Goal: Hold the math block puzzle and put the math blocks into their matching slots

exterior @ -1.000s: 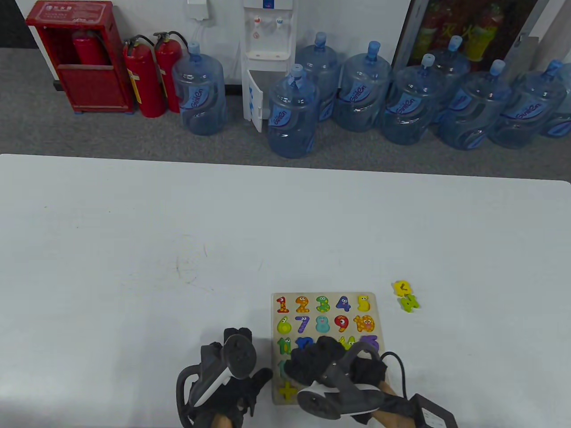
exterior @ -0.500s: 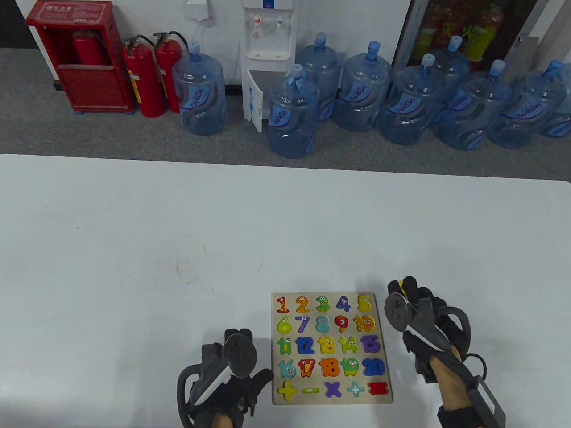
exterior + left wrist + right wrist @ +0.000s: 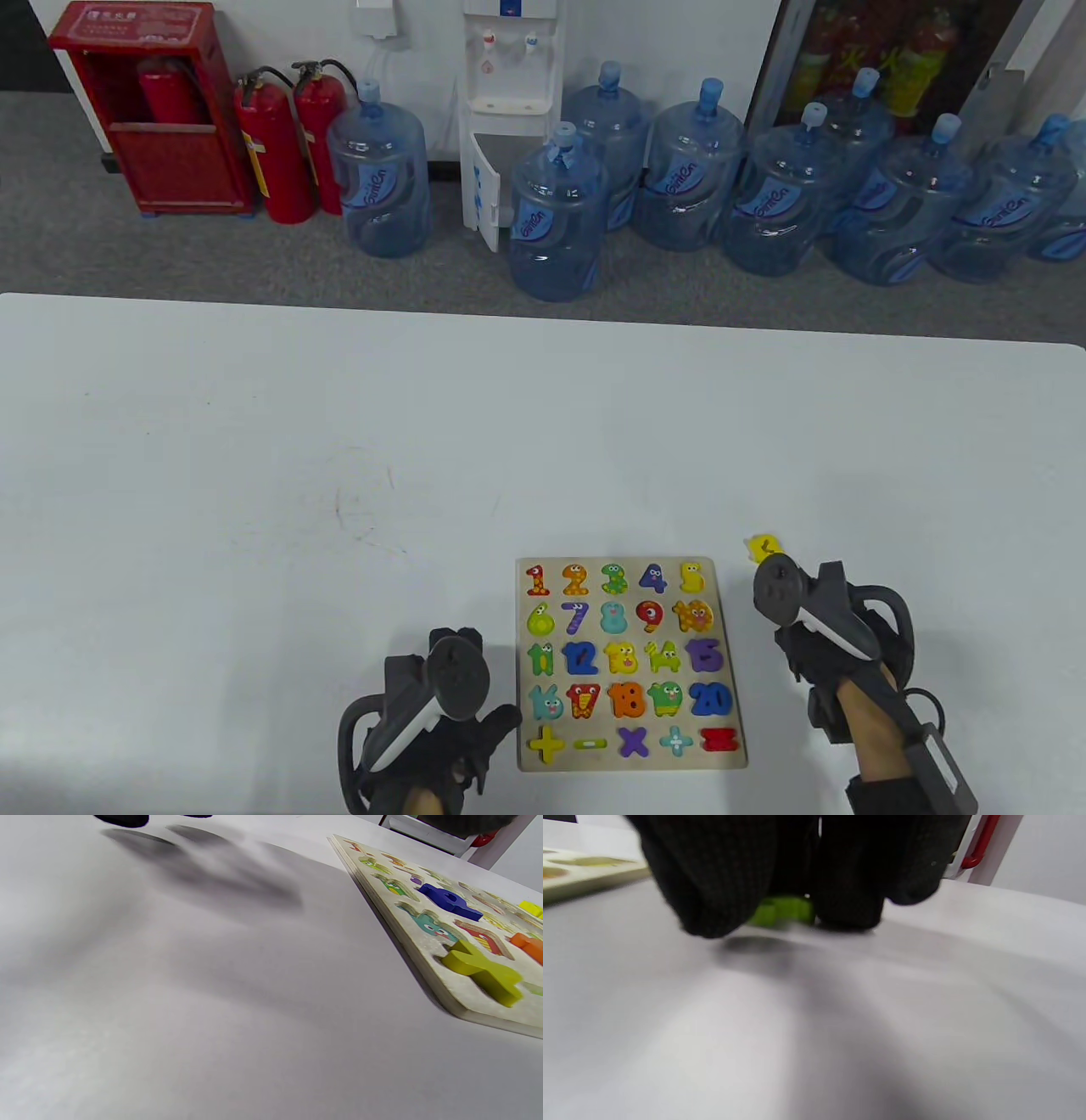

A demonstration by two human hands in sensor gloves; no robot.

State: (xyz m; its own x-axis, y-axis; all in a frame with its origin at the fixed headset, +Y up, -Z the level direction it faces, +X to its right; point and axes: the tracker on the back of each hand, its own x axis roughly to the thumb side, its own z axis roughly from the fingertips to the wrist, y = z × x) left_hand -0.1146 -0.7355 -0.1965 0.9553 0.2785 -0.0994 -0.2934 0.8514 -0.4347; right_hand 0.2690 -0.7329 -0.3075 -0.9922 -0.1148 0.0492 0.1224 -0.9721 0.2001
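Hands come first, at the bottom edge of the table view. At lower left the left hand [image 3: 441, 730] rests on the table [image 3: 254, 509] just beside the bottom-left corner of the puzzle board [image 3: 522, 679]; its fingertips reach toward that edge, but whether they touch it I cannot tell. Its wrist view shows only fingertip ends at the top edge above their shadows, so its grip looks released, holding nothing. At lower right the right hand [image 3: 819, 645] sits well right of the board, and its wrist view shows gloved fingers [image 3: 712, 878] closed around a green block [image 3: 785, 911] low over the table: a clenched grip on that piece, though blur hides whether the block has left the surface.

Next, the board itself lies flat at lower centre, with pieces sitting in nearly all the rows; the yellow plus [image 3: 548, 744] sits at its bottom-left. From these views I cannot pick out which slot is open.

Farther up and to the right, a yellow block [image 3: 763, 547] lies loose on the table just above the right hand's tracker.

Judged from this, the step in hand is picking up the green block. The next move calls for carrying it left over the board, finding the recess of its shape, turning it to match and pressing it flat, while the left hand steadies the board edge against sliding. The yellow block would remain after that.
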